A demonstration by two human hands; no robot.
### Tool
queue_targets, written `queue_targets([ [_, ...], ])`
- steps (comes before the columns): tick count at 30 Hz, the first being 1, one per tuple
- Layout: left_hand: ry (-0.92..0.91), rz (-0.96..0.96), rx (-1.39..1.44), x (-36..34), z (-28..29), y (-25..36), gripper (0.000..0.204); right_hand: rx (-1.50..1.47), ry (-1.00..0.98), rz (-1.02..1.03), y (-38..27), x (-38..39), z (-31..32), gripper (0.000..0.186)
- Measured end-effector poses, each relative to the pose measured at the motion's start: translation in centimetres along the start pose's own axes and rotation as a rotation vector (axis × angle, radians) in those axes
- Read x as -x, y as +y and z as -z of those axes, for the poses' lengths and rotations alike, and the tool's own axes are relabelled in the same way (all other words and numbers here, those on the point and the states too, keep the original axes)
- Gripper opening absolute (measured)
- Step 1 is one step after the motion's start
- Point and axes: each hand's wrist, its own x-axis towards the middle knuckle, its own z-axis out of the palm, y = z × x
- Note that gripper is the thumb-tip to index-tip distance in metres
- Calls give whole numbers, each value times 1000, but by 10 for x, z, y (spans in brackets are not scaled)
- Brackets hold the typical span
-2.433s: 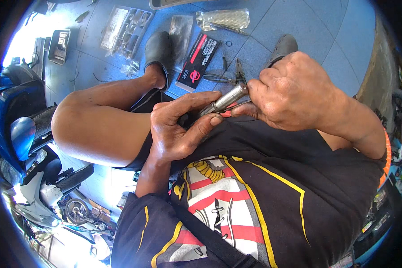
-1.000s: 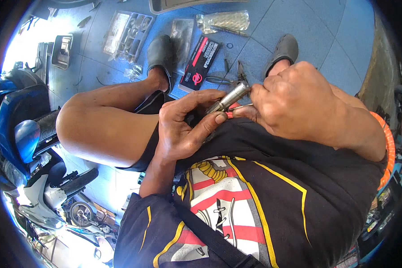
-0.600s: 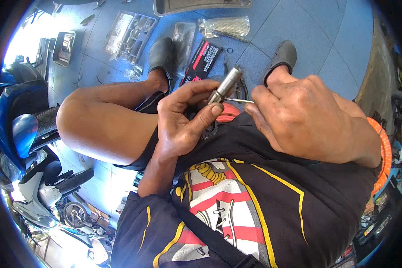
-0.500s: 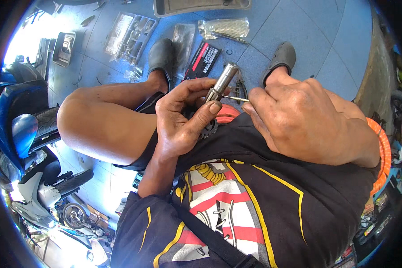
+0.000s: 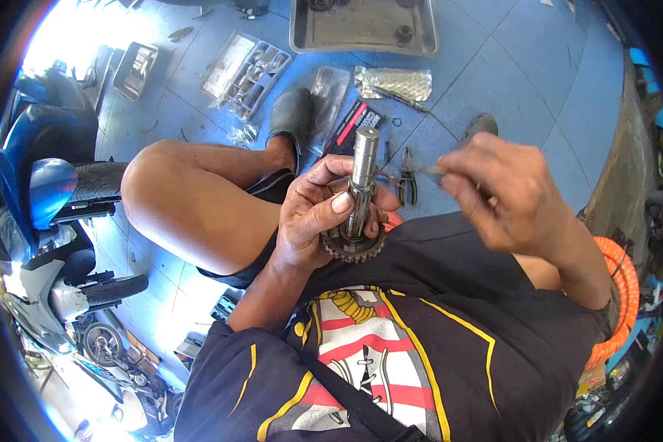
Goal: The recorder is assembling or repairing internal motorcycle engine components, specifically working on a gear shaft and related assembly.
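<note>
While left hand (image 5: 313, 214) grips gear shaft (image 5: 361, 184): right hand (image 5: 504, 191) pinched, metal tray (image 5: 420, 46) holding small parts.

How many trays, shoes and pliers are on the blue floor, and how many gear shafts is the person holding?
Metal trays: 1
Dark shoes: 2
Pliers: 1
Gear shafts, upright in the left hand: 1
Total: 5
</note>
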Motion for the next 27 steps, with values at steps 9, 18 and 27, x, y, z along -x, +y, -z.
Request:
queue_targets([
  [9,294,72,-167,-3,-18,22,35,414,-652,-538,193,36,-146,19],
  [18,648,41,-139,4,18,27,32,584,-210,-228,215,57,-298,19],
  [27,583,133,-168,-4,-7,32,42,396,-267,-48,152,57,-390,15],
])
